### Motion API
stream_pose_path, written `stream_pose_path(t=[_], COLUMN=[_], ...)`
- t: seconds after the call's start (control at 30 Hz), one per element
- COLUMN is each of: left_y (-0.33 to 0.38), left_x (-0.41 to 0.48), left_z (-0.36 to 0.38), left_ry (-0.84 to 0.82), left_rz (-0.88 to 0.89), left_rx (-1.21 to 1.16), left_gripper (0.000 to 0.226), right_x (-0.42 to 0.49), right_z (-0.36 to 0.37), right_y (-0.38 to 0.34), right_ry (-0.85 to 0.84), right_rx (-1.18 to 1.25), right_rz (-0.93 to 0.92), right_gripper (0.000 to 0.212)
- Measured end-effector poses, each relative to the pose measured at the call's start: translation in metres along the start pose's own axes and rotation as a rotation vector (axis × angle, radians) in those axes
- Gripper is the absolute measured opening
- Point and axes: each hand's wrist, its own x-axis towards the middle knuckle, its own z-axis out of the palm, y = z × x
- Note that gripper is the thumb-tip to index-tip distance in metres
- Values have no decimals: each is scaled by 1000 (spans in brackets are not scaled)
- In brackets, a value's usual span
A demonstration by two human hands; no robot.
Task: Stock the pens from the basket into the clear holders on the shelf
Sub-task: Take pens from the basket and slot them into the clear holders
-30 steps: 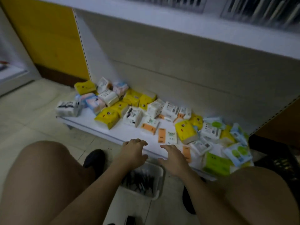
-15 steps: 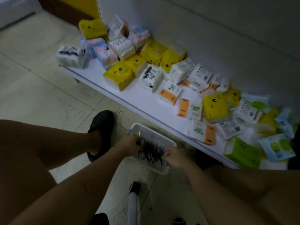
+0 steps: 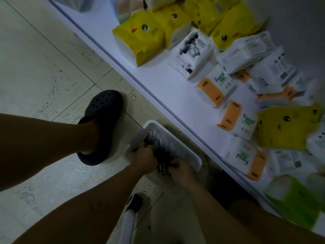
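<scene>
Black pens (image 3: 163, 150) between the hands, silver glints on a few, in a white basket (image 3: 197, 156). Left of the left hand (image 3: 144, 159), a black shoe (image 3: 103, 113) dotted with holes. The floor (image 3: 44, 67) is cream tile, dark-speckled, with grey seams. Beyond the right hand (image 3: 179, 170), a white shelf (image 3: 158, 85): white packs (image 3: 237, 118) with orange ends and green-and-dark lettering, yellow packs (image 3: 139, 36) with dark eyes and an orange beak, and a black-blotched pack (image 3: 193, 53). Right of that hand, a lime-green pack (image 3: 295, 205).

Blurred pens (image 3: 164, 147) in the basket (image 3: 153, 122) half hide the fingers of the left hand (image 3: 145, 160) and right hand (image 3: 180, 170).
</scene>
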Motion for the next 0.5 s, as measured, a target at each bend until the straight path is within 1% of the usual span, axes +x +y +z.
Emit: stream_pose_path(t=[0.03, 0.13, 0.17, 0.23, 0.3, 0.4, 0.5], left_y=[-4, -8, -10, -13, -14, -9, -12], left_x=[3, 6, 7, 10, 10, 10, 14], left_z=[4, 10, 11, 13, 13, 14, 20], left_ry=[-4, -9, -4, -2, -12, -12, -40], left_rz=[6, 26, 23, 37, 48, 71, 41], left_rx=[4, 15, 0, 7, 52, 58, 26], left_gripper=[26, 26, 27, 34, 38, 38, 39], right_x=[4, 11, 14, 16, 17, 17, 20], right_z=[1, 6, 9, 16, 20, 22, 23], right_y=[-1, -3, -3, -2, -2, 0, 3], right_ry=[22, 49, 46, 28, 12, -26, -40], right_rx=[15, 41, 41, 62, 108, 124, 142], right_rz=[13, 60, 65, 97, 107, 69, 62], right_gripper=[15, 11, 14, 29, 35, 29, 21])
